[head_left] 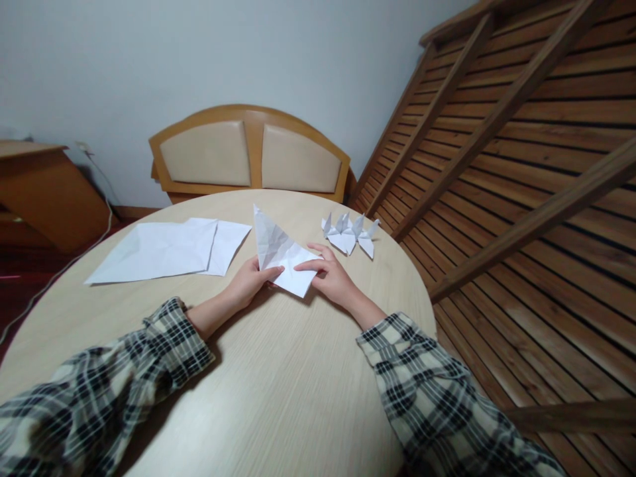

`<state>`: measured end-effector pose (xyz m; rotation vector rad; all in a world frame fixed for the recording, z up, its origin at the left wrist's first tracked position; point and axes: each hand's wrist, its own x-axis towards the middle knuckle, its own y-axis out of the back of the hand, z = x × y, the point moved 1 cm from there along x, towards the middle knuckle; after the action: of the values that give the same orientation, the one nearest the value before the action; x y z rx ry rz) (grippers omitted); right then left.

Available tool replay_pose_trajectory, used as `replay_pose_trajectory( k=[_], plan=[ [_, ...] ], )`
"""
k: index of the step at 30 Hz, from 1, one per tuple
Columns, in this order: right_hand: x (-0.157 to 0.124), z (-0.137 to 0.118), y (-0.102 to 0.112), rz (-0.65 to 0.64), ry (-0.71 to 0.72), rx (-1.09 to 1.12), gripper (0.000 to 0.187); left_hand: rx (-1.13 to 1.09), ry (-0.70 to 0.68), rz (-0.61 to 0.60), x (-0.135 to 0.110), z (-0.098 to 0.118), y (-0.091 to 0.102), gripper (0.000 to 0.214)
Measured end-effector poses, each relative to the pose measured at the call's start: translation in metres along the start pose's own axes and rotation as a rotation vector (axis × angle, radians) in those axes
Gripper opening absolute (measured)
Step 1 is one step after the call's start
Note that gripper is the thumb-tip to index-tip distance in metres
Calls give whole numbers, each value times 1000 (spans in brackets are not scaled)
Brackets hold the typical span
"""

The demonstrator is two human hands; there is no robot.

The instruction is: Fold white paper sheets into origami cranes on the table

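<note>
A creased, partly folded white sheet of paper (pixel 279 248) is held just above the middle of the table, one pointed flap standing up at its left. My left hand (pixel 251 281) grips its lower left edge, thumb on top and the other fingers mostly hidden beneath. On the right side, my right hand (pixel 330 275) pinches the paper between thumb and fingers. Several small folded paper cranes (pixel 350 233) stand close together beyond my right hand. To the left of my left hand lie white paper sheets (pixel 154 252), overlapping one another.
The round pale wooden table (pixel 298 377) carries all the paper. Behind it stands a wooden headboard (pixel 256 149) with two cream panels. A slatted wooden frame (pixel 497 165) leans along the right side. At the far left are a brown desk (pixel 50 192) and a white cable (pixel 108 212).
</note>
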<state>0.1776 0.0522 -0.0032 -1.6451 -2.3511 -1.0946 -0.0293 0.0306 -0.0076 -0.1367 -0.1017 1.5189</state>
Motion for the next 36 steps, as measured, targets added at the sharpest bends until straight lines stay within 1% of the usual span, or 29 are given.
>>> replay_pose_trajectory(
  k=[5,12,16,20,22,25,29,33,36],
  plan=[
    [0,1,0,-1,1,-8,36,24,-16,-12,2,-2,1,30],
    [0,4,-1,14,-30,5,38,-5,1,-57,1,-3,1,28],
    [0,2,-1,43,-31,36,26,-15,5,-73,0,0,0,25],
    [0,3,-2,68,-34,70,16,-8,43,-78,-1,-1,-1,28],
    [1,4,-1,78,-35,78,12,-10,36,-82,-1,-2,-1,30],
    [2,5,0,95,-40,89,19,-15,23,-98,0,-3,0,33],
    [3,3,1,121,-60,95,31,-13,59,-96,0,-2,0,37],
    [4,0,0,140,-49,97,31,-13,73,-74,-2,2,-2,41],
    [4,-1,-1,122,-116,100,33,-19,83,-65,-3,3,-4,43]
  ],
)
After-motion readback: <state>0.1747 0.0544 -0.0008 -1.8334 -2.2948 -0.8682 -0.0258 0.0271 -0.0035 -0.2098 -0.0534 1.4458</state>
